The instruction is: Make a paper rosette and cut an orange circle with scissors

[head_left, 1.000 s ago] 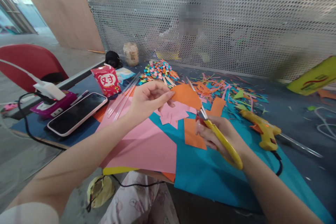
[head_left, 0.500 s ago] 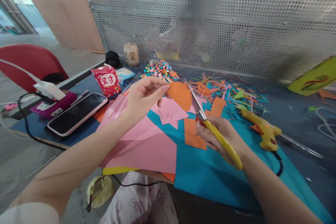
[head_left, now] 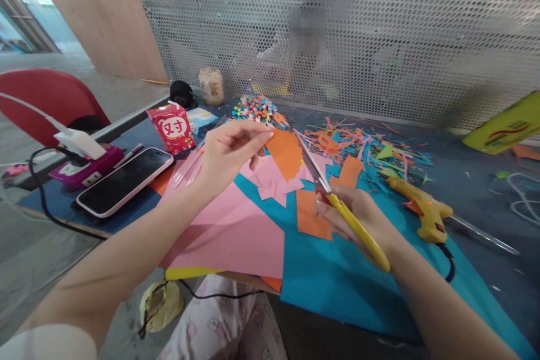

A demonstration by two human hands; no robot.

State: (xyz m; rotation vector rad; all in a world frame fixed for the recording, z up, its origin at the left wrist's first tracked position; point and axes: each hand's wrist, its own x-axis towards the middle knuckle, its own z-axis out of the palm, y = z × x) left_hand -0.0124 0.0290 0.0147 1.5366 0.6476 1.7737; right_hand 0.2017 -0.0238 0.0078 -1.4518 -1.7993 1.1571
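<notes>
Between the thumb and fingers of my left hand (head_left: 234, 152) is a piece of orange paper (head_left: 286, 153), its right edge cut in small notches. My right hand (head_left: 350, 216) grips yellow-handled scissors (head_left: 354, 228), whose blades point up and away along the paper's notched edge. Whether the blades touch the paper I cannot tell. Under my hands lie pink paper sheets (head_left: 236, 230), a large blue sheet (head_left: 329, 281), an orange rectangle (head_left: 312, 214) and small pink scraps (head_left: 276, 177).
A yellow glue gun (head_left: 422, 208) lies at the right, near shredded paper strips (head_left: 337, 140). Behind my left hand is a pile of small coloured pieces (head_left: 259, 109). A phone (head_left: 124, 183), a purple power strip (head_left: 86, 169) and a red snack packet (head_left: 172, 126) are at the left.
The orange paper has tilted slightly downward in my left hand, and its notched edge shows more. The scissors have barely shifted.
</notes>
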